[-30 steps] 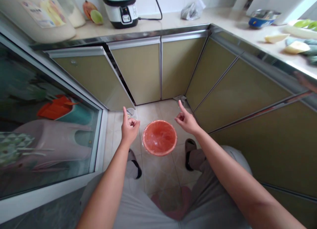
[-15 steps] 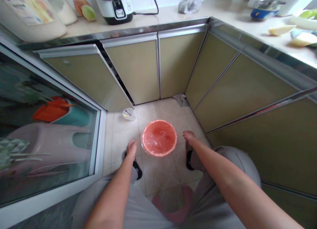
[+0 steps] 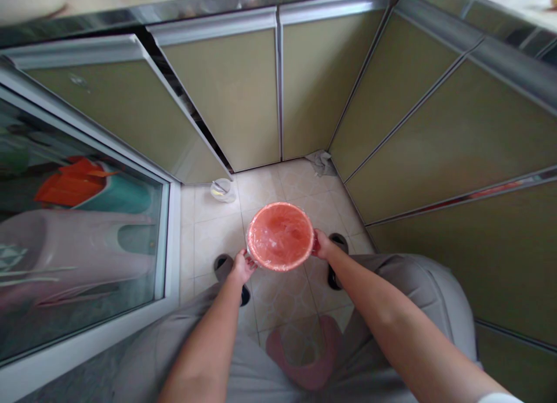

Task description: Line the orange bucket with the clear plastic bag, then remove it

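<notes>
A round orange-red basin, lined with clear plastic film, is between my two hands, over the tiled floor between my feet. My left hand grips its left rim, fingers curled at the outside. On the opposite side my right hand holds the right edge, its fingers partly hidden behind the basin. What lies in the basin, apart from the crinkled film, cannot be made out.
A small clear plastic tub stands on the floor by the cabinet. A grey cloth lies in the corner. One cabinet door hangs ajar at left, beside a glass door. A pink U-shaped object is below me.
Both hands have come inward from either side and taken hold of the basin. My view has tilted down, so the countertop is mostly out of sight.
</notes>
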The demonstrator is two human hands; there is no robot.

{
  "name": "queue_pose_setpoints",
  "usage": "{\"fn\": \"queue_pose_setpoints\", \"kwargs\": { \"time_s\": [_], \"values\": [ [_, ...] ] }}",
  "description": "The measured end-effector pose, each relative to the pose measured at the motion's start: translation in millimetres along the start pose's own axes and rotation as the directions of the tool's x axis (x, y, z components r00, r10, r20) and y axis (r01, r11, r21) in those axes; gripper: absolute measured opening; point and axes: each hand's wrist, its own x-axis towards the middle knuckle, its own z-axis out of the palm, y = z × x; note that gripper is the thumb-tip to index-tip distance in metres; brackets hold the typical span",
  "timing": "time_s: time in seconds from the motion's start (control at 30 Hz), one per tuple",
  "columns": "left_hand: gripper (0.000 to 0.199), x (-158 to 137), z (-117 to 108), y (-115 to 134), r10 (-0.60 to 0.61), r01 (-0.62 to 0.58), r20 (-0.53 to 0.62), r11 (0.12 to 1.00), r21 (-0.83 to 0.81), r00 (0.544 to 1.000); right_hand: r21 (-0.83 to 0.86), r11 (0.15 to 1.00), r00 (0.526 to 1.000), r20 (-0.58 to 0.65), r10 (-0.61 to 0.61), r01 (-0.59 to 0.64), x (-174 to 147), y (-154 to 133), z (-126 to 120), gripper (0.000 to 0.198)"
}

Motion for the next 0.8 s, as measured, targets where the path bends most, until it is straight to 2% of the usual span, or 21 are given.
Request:
{"fn": "queue_pose_setpoints", "kwargs": {
  "time_s": [0.1,0.27,0.37,0.47,0.57,0.63,0.7,0.8],
  "values": [
    [0.033,0.2,0.5,7.8,0.020,-0.019,0.019,0.999,-0.039,1.000,0.132,0.989,0.997,-0.014,0.072,-0.069,0.3,-2.5,-2.6,0.024],
    [0.021,-2.9,6.4,18.6,0.143,-0.126,0.114,0.982,-0.143,0.983,0.227,0.972,0.997,0.062,0.043,-0.056,-2.3,-12.0,2.7,0.020],
    [0.017,-8.5,7.4,19.7,0.166,-0.151,0.109,0.980,-0.130,0.980,0.246,0.969,0.996,-0.086,-0.001,0.022,-5.9,-22.1,5.3,0.013],
    [0.025,-16.4,2.3,19.2,0.198,-0.193,0.050,0.977,-0.090,0.979,0.233,0.963,0.955,-0.290,-0.065,0.136,-12.3,-31.1,2.6,0.010],
    [0.032,-27.2,-4.6,21.4,0.247,-0.248,-0.022,0.968,-0.045,0.969,0.177,0.954,0.917,-0.363,-0.164,0.240,-23.5,-37.6,-1.2,0.016],
    [0.031,-35.7,-6.8,25.1,0.285,-0.286,-0.040,0.958,-0.024,0.958,0.068,0.945,0.896,-0.346,-0.278,0.319,-33.6,-42.0,-0.6,0.024],
    [0.030,-44.8,-6.0,30.6,0.319,-0.319,-0.025,0.948,-0.016,0.948,-0.035,0.928,0.891,-0.269,-0.367,0.372,-44.7,-47.4,3.9,0.027],
    [0.030,-57.7,-0.3,41.2,0.345,-0.342,0.080,0.939,-0.044,0.935,-0.102,0.909,0.903,-0.116,-0.414,0.403,-60.7,-56.7,16.0,0.027]
  ]
}}
